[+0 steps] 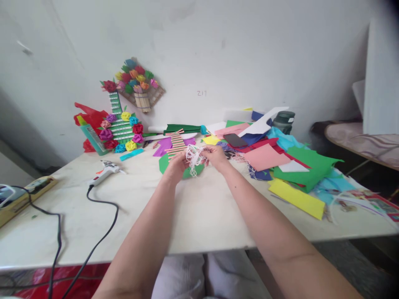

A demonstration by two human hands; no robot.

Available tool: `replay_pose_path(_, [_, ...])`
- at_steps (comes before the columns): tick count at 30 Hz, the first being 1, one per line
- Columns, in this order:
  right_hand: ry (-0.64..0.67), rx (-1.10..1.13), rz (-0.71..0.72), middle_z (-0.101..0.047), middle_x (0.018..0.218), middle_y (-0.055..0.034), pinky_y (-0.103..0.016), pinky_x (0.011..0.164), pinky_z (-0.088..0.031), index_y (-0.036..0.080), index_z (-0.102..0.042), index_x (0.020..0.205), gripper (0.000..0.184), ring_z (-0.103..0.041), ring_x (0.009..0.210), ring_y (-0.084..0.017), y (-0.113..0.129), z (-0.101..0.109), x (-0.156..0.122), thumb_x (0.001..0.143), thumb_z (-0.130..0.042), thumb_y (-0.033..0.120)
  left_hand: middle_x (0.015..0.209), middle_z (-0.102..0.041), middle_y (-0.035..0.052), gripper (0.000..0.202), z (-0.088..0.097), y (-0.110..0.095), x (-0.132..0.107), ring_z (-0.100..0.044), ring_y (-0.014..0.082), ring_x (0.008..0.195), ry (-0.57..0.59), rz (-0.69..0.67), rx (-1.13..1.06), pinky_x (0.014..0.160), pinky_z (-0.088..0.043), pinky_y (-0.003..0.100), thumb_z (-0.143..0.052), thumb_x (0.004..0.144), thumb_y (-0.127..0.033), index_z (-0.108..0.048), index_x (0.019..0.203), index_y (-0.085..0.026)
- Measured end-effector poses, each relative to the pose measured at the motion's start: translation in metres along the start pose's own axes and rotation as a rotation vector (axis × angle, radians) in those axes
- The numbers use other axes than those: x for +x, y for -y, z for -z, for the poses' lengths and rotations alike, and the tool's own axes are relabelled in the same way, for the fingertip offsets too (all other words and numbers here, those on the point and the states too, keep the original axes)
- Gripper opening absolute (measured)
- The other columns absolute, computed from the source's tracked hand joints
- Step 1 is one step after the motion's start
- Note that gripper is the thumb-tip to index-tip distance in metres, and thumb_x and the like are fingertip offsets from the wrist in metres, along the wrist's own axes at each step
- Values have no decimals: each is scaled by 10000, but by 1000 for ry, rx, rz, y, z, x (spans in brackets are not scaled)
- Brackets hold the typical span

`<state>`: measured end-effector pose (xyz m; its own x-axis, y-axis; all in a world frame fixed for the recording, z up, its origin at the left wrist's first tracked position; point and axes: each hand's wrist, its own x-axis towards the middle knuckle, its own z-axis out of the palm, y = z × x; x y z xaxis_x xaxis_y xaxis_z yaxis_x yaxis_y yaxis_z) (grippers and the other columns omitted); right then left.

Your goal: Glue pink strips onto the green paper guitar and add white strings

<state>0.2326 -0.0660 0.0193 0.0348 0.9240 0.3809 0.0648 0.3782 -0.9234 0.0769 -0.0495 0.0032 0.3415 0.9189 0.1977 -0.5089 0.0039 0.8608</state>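
A tangled bundle of white string [193, 155] is held up between my two hands, above the table. My left hand [177, 162] is closed around its left side, fingers partly hidden by the strands. My right hand [215, 155] pinches the string from the right. Under and behind them lies a green paper piece [163, 164] with rounded edges. A ladder-like row of thin pinkish sticks [177, 143] rests just beyond my left hand, on or over the green paper; the overlap is partly covered.
A glue gun [106, 172] with a black cord lies left, near a power strip [34, 193]. A flower-trimmed guitar-shaped craft [123, 128] and a green bottle [93, 137] stand behind it. Coloured paper [264, 157], a phone [235, 140] and a dark flask [283, 121] are on the right.
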Motion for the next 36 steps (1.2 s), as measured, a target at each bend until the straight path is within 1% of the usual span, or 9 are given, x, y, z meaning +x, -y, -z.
replay_pose_path(5, [-80,311,-47,-564,534,31,-187,322,-372,149,-563,645,224,-503,388,-84,3,8,4,551,-676,318,590,-558,4,192,7,-4,3,-527,113,527,-214,-6,-44,526,-452,254,-536,642,-297,-590,730,-135])
replay_pose_path(7, [-88,382,-64,-586,561,24,-195,348,-404,148,-575,673,249,-522,413,-89,3,9,6,532,-693,316,661,-589,26,208,6,-3,2,-556,130,581,-165,10,-17,565,-468,275,-543,631,-282,-592,756,-124])
replay_pose_path(11, [-108,461,-83,-603,595,22,-213,432,-458,155,-590,704,276,-563,498,-103,2,7,6,498,-718,287,873,-627,57,340,-4,0,-4,-606,174,740,78,68,35,659,-478,317,-628,608,-245,-573,929,-147])
replay_pose_path(14, [-82,479,-76,-608,620,22,-241,499,-479,159,-595,708,283,-575,547,-114,2,4,4,487,-728,276,861,-631,34,424,-7,5,-6,-613,168,750,169,72,67,679,-475,318,-684,577,-174,-545,977,-184])
replay_pose_path(19, [81,369,-115,-609,628,10,-226,451,-404,148,-616,717,277,-518,492,-94,6,3,-1,509,-716,301,734,-637,23,286,-4,11,-2,-585,117,615,95,-18,113,625,-460,263,-733,531,-190,-599,780,-144])
replay_pose_path(22, [90,284,-94,-595,614,18,-209,461,-372,145,-612,698,247,-487,493,-76,5,4,-1,513,-703,282,632,-617,18,224,-5,11,-1,-561,108,564,24,-53,110,585,-443,249,-750,504,-224,-592,630,-129])
replay_pose_path(28, [235,261,-174,-600,681,26,-210,496,-403,168,-573,808,325,-533,549,-92,3,2,-3,521,-703,245,569,-597,-1,202,-5,12,2,-514,89,506,-89,-159,131,542,-404,235,-742,488,-214,-627,633,-133])
replay_pose_path(32, [198,218,-207,-571,590,36,-207,456,-400,162,-534,730,288,-514,482,-87,1,-2,-4,515,-711,237,600,-606,0,197,-3,15,4,-518,93,520,-105,-178,199,557,-407,242,-726,507,-225,-651,668,-137])
replay_pose_path(36, [81,232,-181,-559,551,47,-213,450,-420,163,-519,678,278,-509,455,-88,-1,3,3,491,-706,250,763,-650,38,287,-5,17,3,-581,142,674,-18,-120,215,653,-439,272,-708,550,-269,-671,806,-144])
